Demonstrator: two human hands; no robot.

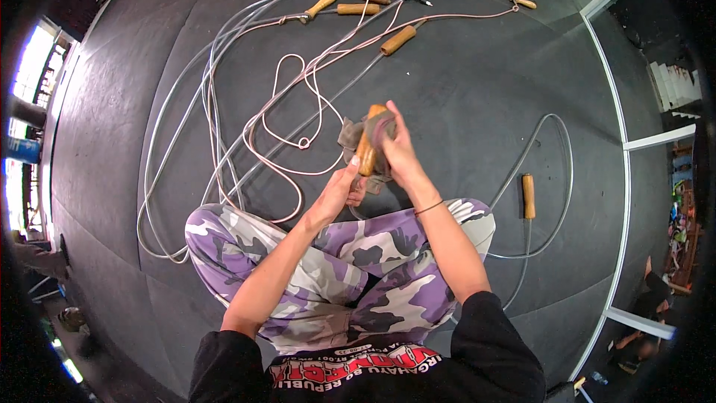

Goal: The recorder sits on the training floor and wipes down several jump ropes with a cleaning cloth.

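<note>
My left hand [341,184] grips the lower end of a wooden jump-rope handle [366,154], held nearly upright in the picture before my crossed legs. Around the handle's upper part my right hand [394,148] presses a grey-brown cloth [349,134], whose loose folds hang on both sides. Part of the handle is hidden by the cloth. Beyond my hands lie clear tube ropes [168,103] and a thin pinkish rope [279,165], looped over each other. Another wooden handle [398,40] rests on the floor above my hands, and one more [528,196] lies right of my knee.
Several wooden handles [366,9] lie grouped at the top, with a small one [526,3] farther right. A clear rope loop [570,179] curves beside my right knee. A white metal frame [626,196] borders the dark mat floor; a person [643,347] is beyond it.
</note>
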